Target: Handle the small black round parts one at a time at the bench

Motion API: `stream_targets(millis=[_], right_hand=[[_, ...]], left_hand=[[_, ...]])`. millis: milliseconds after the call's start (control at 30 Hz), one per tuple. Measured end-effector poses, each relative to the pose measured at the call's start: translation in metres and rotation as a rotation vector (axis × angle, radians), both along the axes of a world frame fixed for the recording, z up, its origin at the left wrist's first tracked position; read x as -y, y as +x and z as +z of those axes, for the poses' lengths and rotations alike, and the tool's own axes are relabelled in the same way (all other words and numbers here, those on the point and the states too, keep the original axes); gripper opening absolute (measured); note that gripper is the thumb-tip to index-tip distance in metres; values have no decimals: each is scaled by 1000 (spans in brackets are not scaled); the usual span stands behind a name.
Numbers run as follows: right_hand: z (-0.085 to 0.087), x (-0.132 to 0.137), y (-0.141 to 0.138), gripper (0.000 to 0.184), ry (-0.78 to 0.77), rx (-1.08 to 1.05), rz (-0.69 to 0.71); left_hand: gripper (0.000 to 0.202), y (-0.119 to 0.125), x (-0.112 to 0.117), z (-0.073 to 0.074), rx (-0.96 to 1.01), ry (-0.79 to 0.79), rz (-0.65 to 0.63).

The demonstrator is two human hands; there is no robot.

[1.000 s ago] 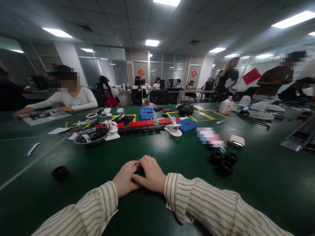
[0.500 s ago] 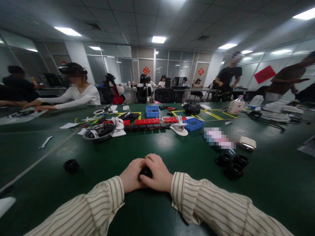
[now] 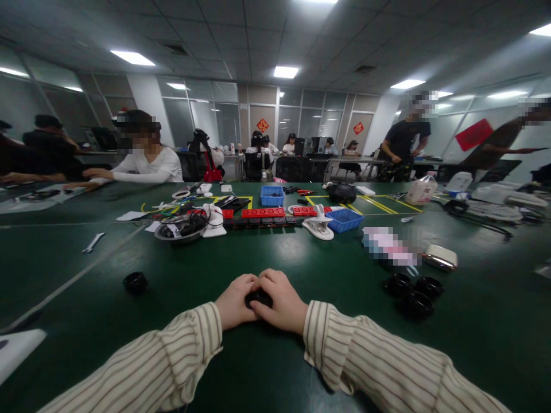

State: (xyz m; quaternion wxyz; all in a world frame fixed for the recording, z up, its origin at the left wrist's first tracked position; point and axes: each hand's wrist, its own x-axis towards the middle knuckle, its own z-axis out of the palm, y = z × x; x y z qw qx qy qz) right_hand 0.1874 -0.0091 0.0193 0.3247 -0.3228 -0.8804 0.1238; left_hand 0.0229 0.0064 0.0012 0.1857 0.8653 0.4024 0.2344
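Note:
Close in front of me at the table's near middle, my left hand [image 3: 233,304] and my right hand [image 3: 284,301] are wrapped together round a black round piece [image 3: 259,296]. Its dark top shows between my thumbs and fingers; the rest is covered. A similar black ring-shaped piece [image 3: 135,282] lies alone to the left of my hands. To the right sit three more, a near black ring-shaped piece [image 3: 416,304] and two just behind it. They look glossy and hollow. Striped sleeves cover both my forearms.
Across the green table [image 3: 215,246] lie a wrench [image 3: 93,242], a bowl of cables [image 3: 181,230], red power strips [image 3: 263,213], a white clip stand [image 3: 318,226], blue trays [image 3: 344,220] and a shiny case [image 3: 441,257]. A person in white [image 3: 148,167] sits at the far left.
The view has turned slightly left, so things on the table appear further right. Both hands stay round the black piece, and a little more of its top shows.

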Motion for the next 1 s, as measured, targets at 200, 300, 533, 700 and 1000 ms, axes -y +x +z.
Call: stream_targets(millis=[200,300,533,700,1000], right_hand=[[1,3,1,26,69,-58,129],[0,2,0,28,60,-59,-26],[0,0,-2,21,-4,56,-197],[3,1,1,11,46,17,-31],[4,5,2,22,124,-93,118]], left_hand=[[43,-1,0,-3,5,1,-14],[54,0,1,-3,1,5,-8],[42,0,1,-1,15,-9,19],[31,-1,0,1,28,-26,0],[49,0,1,-4,-7,32,-14]])
